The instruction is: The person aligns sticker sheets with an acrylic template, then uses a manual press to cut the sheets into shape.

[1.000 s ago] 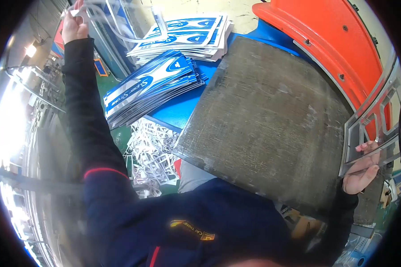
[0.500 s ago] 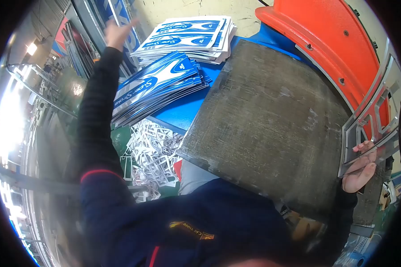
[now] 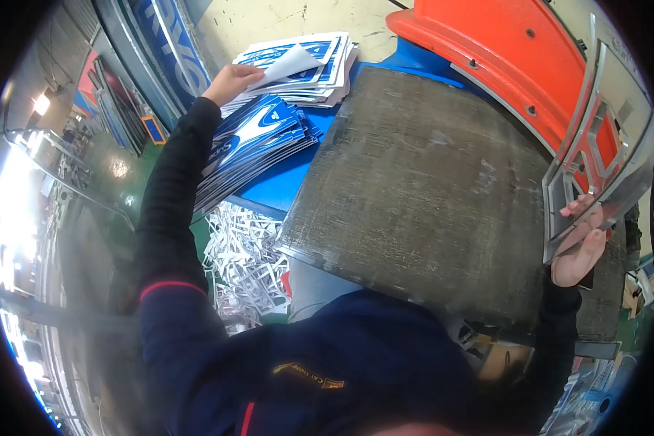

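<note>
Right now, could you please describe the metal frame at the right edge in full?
The metal frame is a flat, silvery plate with angular cut-out openings. It stands nearly upright, tilted, at the right edge of the grey board, in front of the orange machine part. The right hand grips its lower edge.

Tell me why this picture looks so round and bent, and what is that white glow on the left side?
Head view: a fisheye lens bows straight edges, such as the grey board, and leaves black corners. Head view: strong light at the left edge washes out detail there. Head view: the left hand lifting a sheet off the printed stack is fairly sharp; the right hand on the metal frame sits near the warped rim.
</note>
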A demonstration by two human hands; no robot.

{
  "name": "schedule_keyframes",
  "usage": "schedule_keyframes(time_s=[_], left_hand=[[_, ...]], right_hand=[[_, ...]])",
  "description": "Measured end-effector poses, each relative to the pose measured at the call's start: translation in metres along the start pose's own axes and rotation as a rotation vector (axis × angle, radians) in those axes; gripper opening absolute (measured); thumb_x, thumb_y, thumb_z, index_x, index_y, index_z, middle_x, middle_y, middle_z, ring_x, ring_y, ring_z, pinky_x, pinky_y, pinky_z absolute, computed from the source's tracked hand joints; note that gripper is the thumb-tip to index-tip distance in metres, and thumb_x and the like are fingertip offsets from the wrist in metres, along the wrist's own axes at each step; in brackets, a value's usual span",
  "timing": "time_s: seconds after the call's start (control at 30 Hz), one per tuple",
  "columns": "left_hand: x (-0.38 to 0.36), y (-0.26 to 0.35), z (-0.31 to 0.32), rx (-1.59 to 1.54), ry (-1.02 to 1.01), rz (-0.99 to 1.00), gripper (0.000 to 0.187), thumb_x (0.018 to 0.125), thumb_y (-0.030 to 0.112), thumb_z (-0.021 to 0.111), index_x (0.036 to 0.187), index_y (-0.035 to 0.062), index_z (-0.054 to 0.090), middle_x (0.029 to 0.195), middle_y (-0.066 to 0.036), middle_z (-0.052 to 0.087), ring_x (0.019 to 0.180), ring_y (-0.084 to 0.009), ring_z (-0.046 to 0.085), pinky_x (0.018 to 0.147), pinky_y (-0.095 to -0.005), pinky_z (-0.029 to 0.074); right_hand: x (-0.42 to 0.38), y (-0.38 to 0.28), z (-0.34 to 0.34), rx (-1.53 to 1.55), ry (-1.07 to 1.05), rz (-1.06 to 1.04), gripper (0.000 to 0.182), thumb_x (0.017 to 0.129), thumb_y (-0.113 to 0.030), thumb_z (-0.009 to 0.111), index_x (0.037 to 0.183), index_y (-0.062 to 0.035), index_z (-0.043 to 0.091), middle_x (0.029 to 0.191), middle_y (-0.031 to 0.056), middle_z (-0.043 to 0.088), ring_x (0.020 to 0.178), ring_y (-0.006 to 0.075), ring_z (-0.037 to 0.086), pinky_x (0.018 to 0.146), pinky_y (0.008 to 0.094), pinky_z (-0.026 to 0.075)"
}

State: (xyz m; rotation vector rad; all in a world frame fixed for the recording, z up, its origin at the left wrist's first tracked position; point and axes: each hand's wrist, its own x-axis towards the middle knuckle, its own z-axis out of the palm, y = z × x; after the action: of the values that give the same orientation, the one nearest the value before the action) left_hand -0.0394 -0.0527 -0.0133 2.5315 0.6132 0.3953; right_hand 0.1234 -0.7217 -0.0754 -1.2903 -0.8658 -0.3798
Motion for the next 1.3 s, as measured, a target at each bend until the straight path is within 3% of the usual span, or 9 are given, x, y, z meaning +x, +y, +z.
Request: schedule_keyframes(time_s=[0.13, 0.27, 0.37, 0.4, 0.53, 0.67, 0.8, 0.87, 1.3], left_hand=[[-0.008, -0.014, -0.010, 0.405, 0.114, 0.244, 0.036, 0.085, 0.032, 0.075, 0.108, 0.0037, 0.076, 0.105, -0.019, 0.075, 0.097, -0.0320, 0.072, 0.091, -0.0375, 0.053], [0.002, -0.053, -0.029, 0.501, 0.130, 0.006, 0.035, 0.090, 0.041, 0.068, 0.105, 0.0095, 0.076, 0.097, -0.020, 0.073, 0.094, -0.0353, 0.070, 0.083, -0.0435, 0.052], [0.011, -0.029, -0.026, 0.861, 0.404, 0.355, 0.035, 0.095, 0.040, 0.062, 0.099, 0.0072, 0.075, 0.096, -0.022, 0.071, 0.093, -0.0413, 0.067, 0.079, -0.0451, 0.053], [0.000, 0.018, -0.010, 0.407, 0.538, 0.203, 0.034, 0.097, 0.039, 0.061, 0.108, 0.0095, 0.075, 0.096, -0.022, 0.071, 0.094, -0.0408, 0.068, 0.078, -0.0414, 0.053], [-0.041, 0.144, 0.046, 0.018, 0.372, 0.347, 0.036, 0.098, 0.030, 0.063, 0.122, 0.0038, 0.069, 0.094, -0.021, 0.074, 0.088, -0.0240, 0.074, 0.078, -0.0345, 0.053], [-0.109, 0.214, 0.116, -0.018, -0.028, 0.477, 0.031, 0.099, 0.018, 0.060, 0.126, 0.0044, 0.066, 0.114, -0.021, 0.071, 0.109, -0.0287, 0.068, 0.091, -0.0344, 0.050], [-0.165, 0.241, 0.174, -0.072, -0.451, 0.716, 0.043, 0.100, 0.009, 0.055, 0.142, 0.0170, 0.056, 0.150, -0.015, 0.050, 0.144, -0.0384, 0.039, 0.112, -0.0635, 0.030], [-0.180, 0.246, 0.189, 0.047, -0.425, 0.843, 0.046, 0.099, 0.010, 0.057, 0.143, 0.0212, 0.055, 0.154, -0.011, 0.046, 0.148, -0.0378, 0.033, 0.108, -0.0754, 0.023], [-0.172, 0.244, 0.182, -0.050, -0.509, 0.887, 0.062, 0.096, 0.029, 0.065, 0.153, 0.0208, 0.043, 0.161, -0.012, 0.036, 0.153, -0.0379, 0.020, 0.114, -0.0752, 0.008]], right_hand=[[0.001, -0.003, 0.006, -0.001, 0.009, 0.009, 0.069, 0.105, -0.050, 0.042, 0.133, 0.0127, 0.047, 0.122, 0.0188, 0.055, 0.102, 0.0228, 0.056, 0.093, 0.0377, 0.043], [0.002, -0.005, 0.012, 0.021, 0.022, -0.031, 0.065, 0.105, -0.047, 0.044, 0.130, 0.0122, 0.049, 0.121, 0.0190, 0.057, 0.100, 0.0220, 0.058, 0.092, 0.0365, 0.045], [0.001, -0.012, 0.016, 0.039, 0.016, -0.035, 0.061, 0.104, -0.045, 0.047, 0.128, 0.0110, 0.051, 0.118, 0.0190, 0.060, 0.098, 0.0211, 0.061, 0.091, 0.0362, 0.048], [0.003, -0.014, 0.018, 0.046, 0.000, -0.040, 0.060, 0.103, -0.045, 0.048, 0.127, 0.0106, 0.052, 0.117, 0.0189, 0.061, 0.097, 0.0209, 0.061, 0.091, 0.0363, 0.048], [0.005, -0.017, 0.017, -0.015, -0.006, -0.020, 0.058, 0.102, -0.043, 0.051, 0.125, 0.0096, 0.054, 0.109, 0.0154, 0.064, 0.094, 0.0185, 0.062, 0.090, 0.0353, 0.049], [0.008, -0.019, 0.016, -0.055, -0.045, -0.066, 0.057, 0.102, -0.042, 0.052, 0.124, 0.0097, 0.055, 0.106, 0.0147, 0.065, 0.093, 0.0180, 0.062, 0.088, 0.0341, 0.050], [0.007, -0.018, 0.015, -0.079, -0.021, -0.054, 0.055, 0.101, -0.041, 0.055, 0.123, 0.0098, 0.055, 0.104, 0.0139, 0.065, 0.091, 0.0172, 0.061, 0.085, 0.0322, 0.050], [0.006, -0.019, 0.015, -0.102, 0.008, -0.007, 0.056, 0.101, -0.043, 0.056, 0.122, 0.0093, 0.056, 0.102, 0.0133, 0.064, 0.090, 0.0168, 0.061, 0.085, 0.0315, 0.050], [0.008, -0.019, 0.017, -0.513, -0.151, -0.001, 0.057, 0.085, -0.046, 0.073, 0.112, 0.0038, 0.064, 0.096, 0.0108, 0.065, 0.089, 0.0217, 0.057, 0.088, 0.0339, 0.041]])
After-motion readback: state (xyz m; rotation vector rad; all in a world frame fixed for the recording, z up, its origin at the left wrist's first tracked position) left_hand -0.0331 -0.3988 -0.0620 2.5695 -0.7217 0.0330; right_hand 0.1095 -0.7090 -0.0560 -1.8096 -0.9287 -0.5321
